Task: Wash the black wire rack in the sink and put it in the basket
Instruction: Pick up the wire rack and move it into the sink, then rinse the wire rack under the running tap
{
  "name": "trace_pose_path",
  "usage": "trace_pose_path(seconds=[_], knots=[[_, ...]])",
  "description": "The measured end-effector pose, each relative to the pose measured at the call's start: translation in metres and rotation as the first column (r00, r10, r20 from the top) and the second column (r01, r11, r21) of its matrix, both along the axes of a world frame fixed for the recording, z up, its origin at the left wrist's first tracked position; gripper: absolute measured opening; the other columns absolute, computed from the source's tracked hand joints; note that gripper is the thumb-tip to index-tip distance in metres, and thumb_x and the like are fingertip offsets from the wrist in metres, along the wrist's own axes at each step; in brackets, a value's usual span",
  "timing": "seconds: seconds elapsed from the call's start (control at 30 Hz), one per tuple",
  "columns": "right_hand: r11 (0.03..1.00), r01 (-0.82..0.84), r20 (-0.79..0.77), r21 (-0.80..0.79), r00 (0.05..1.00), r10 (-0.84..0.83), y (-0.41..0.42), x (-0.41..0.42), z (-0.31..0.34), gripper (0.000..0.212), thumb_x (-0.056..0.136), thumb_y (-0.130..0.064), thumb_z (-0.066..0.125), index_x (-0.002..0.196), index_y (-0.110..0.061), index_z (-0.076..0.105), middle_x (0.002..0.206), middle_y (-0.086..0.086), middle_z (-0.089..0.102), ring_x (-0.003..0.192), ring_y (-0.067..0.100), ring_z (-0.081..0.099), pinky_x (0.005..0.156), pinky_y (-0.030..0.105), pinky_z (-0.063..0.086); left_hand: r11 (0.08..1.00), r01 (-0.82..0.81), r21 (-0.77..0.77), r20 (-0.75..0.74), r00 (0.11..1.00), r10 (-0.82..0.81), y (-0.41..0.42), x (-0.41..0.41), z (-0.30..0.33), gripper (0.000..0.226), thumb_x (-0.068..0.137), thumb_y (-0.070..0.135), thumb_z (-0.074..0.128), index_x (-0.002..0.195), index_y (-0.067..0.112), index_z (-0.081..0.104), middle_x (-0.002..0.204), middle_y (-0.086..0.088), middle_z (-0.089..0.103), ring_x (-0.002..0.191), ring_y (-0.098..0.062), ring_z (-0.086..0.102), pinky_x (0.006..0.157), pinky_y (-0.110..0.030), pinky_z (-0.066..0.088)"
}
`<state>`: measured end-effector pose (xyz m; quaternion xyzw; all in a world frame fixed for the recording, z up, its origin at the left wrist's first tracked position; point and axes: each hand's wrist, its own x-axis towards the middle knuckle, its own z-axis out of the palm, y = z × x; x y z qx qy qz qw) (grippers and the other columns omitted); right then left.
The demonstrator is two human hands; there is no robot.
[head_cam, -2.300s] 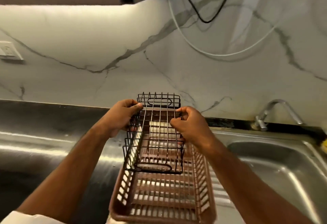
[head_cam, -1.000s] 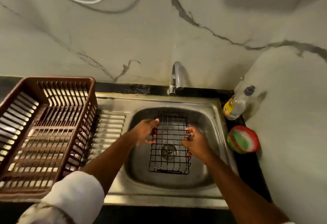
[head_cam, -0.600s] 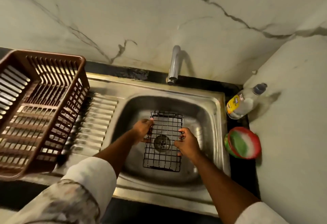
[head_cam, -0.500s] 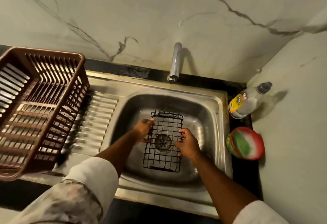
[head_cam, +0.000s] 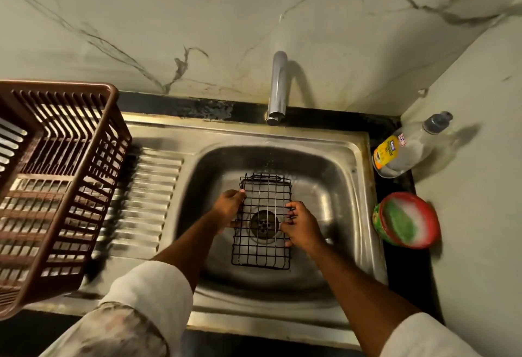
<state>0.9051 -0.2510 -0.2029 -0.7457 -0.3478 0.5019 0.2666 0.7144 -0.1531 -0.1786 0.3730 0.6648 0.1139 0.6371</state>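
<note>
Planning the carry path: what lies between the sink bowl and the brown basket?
In the head view, only the ribbed steel drainboard separates the sink bowl from the brown basket; nothing stands on it.

You have a single view, from the camera on your head, looking steeply down and forward over the near edge of the sink [head_cam: 364,215]. It faces the marble back wall [head_cam: 197,18], where the tap [head_cam: 278,88] stands at the sink's far edge. It sits close: your forearms rise from the bottom of the frame. The wide lens reaches the basket [head_cam: 113,119] past the sink's left end and the side wall [head_cam: 480,159] beyond its right edge.
</note>
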Motion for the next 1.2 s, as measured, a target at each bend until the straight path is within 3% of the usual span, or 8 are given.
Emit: trace_pose_path(seconds=[0.23,0.33,0.47,0.57,0.73,0.83,0.93,1.2], knots=[[1.000,0.018,0.037,-0.001,0.999,-0.018,0.000,-0.002,-0.008,0.056,0.087,0.001,0.070,0.135,-0.022,0.050,0.110,-0.003,0.054,0.096,0.016,0.061,0.054,0.043,0.063,0.999,0.035,0.018,-0.019,0.999,-0.034,0.003,-0.001,-0.006,0.032,0.106,0.041,0.049,0.121,0.017,0.062,0.117,-0.013,0.061,0.107,-0.029,0.060,0.091,-0.054,0.057],[1.000,0.010,0.075,-0.021,0.997,-0.008,0.001,-0.003,-0.008,0.058,0.088,-0.003,0.071,0.138,-0.023,0.049,0.115,-0.002,0.056,0.100,0.015,0.060,0.060,0.045,0.064,1.000,0.025,-0.014,-0.024,0.999,-0.026,0.007,-0.001,-0.003,0.029,0.104,0.041,0.054,0.121,0.018,0.061,0.117,-0.012,0.061,0.106,-0.028,0.061,0.089,-0.054,0.058],[0.995,-0.073,0.241,-0.065,0.967,0.087,0.004,0.002,0.006,0.060,0.091,-0.032,0.073,0.144,-0.022,0.046,0.138,0.003,0.059,0.121,0.021,0.059,0.093,0.033,0.055,0.983,0.173,0.063,-0.280,0.948,-0.149,0.022,0.001,0.017,0.024,0.099,0.039,0.063,0.105,0.016,0.059,0.102,-0.007,0.062,0.095,-0.024,0.064,0.078,-0.044,0.063],[0.998,-0.030,0.342,-0.050,0.939,0.045,0.014,0.008,0.027,0.044,0.093,-0.036,0.068,0.130,-0.016,0.057,0.128,0.004,0.065,0.113,0.022,0.063,0.086,0.028,0.047,0.931,0.278,0.236,-0.411,0.897,-0.163,0.042,0.005,0.043,0.018,0.097,0.041,0.063,0.092,0.025,0.059,0.090,-0.001,0.063,0.081,-0.017,0.065,0.070,-0.034,0.062],[0.993,0.045,0.254,0.111,0.964,-0.072,0.045,0.014,0.061,0.015,0.090,-0.027,0.073,0.103,-0.022,0.066,0.098,-0.001,0.071,0.099,0.021,0.068,0.085,0.030,0.051,0.837,0.233,0.495,-0.271,0.957,-0.107,0.078,0.035,0.087,0.018,0.096,0.042,0.065,0.104,0.026,0.063,0.095,0.002,0.068,0.086,-0.014,0.066,0.082,-0.037,0.060],[0.977,0.068,0.172,0.202,0.980,-0.104,0.062,0.013,0.079,0.011,0.092,-0.026,0.072,0.103,-0.023,0.069,0.095,-0.006,0.071,0.096,0.014,0.068,0.090,0.032,0.054,0.771,0.201,0.604,-0.213,0.973,-0.087,0.092,0.059,0.114,0.021,0.094,0.042,0.068,0.104,0.024,0.062,0.093,0.009,0.065,0.086,-0.008,0.063,0.072,-0.027,0.053],[0.962,0.098,0.139,0.256,0.981,-0.137,0.076,0.012,0.092,0.009,0.093,-0.022,0.071,0.101,-0.021,0.071,0.096,-0.007,0.073,0.094,0.009,0.067,0.091,0.028,0.053,0.714,0.203,0.670,-0.224,0.972,-0.066,0.106,0.076,0.128,0.017,0.093,0.030,0.072,0.105,0.026,0.061,0.092,0.015,0.063,0.078,-0.001,0.058,0.063,-0.020,0.046],[0.941,0.118,0.110,0.317,0.981,-0.160,0.105,0.011,0.115,0.011,0.094,-0.024,0.069,0.105,-0.021,0.071,0.098,-0.007,0.072,0.094,0.009,0.066,0.079,0.022,0.052,0.657,0.311,0.686,-0.377,0.925,-0.044,0.123,0.093,0.125,0.010,0.097,0.021,0.068,0.107,0.020,0.067,0.100,0.000,0.073,0.080,-0.015,0.064,0.067,-0.027,0.053]])
